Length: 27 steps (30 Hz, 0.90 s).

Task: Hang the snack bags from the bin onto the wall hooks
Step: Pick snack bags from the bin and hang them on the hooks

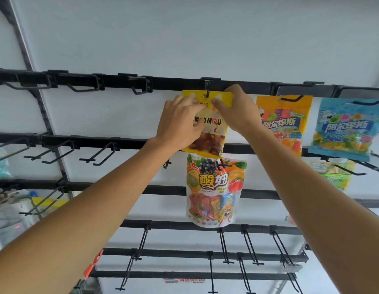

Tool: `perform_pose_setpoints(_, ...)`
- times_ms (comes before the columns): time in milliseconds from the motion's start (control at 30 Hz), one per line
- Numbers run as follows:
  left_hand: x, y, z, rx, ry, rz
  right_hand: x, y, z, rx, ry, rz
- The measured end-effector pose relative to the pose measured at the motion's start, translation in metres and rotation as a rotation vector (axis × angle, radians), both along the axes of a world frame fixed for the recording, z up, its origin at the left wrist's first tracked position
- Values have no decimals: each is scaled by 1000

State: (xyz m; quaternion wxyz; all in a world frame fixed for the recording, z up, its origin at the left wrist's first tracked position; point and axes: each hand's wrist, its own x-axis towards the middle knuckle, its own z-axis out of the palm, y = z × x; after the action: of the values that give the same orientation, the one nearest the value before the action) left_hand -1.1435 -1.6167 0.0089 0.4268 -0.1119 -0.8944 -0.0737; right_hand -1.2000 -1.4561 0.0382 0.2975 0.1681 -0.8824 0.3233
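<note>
A yellow snack bag (214, 132) marked MQU MQU is up against the top rail, its header at a black wall hook (208, 90). My left hand (182, 122) pinches the bag's top from the left, and my right hand (237, 111) pinches it from the right. Both hands cover much of the bag's upper half. Whether the hook passes through the bag's hole is hidden by my fingers. The bin is out of view.
A white fruit-print bag (214, 189) hangs directly below. An orange gummy bag (286, 124) and a blue gummy bag (343, 128) hang to the right, a green bag (334, 175) lower right. Several bare black hooks (99, 153) stick out from the rails at left and below.
</note>
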Motion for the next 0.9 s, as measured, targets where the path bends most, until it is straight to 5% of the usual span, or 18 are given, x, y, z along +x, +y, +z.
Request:
perform_pose_setpoints(133,15,6,-1,12,-126,-26,15,6,-12,-8,-77,-44)
perform_pose_setpoints(467,75,19,-6,15,-456,51,79,33,-23,391,-314,-34)
perform_pose_setpoints(900,187,18,-50,132,-835,244,175,19,-76,582,-349,383)
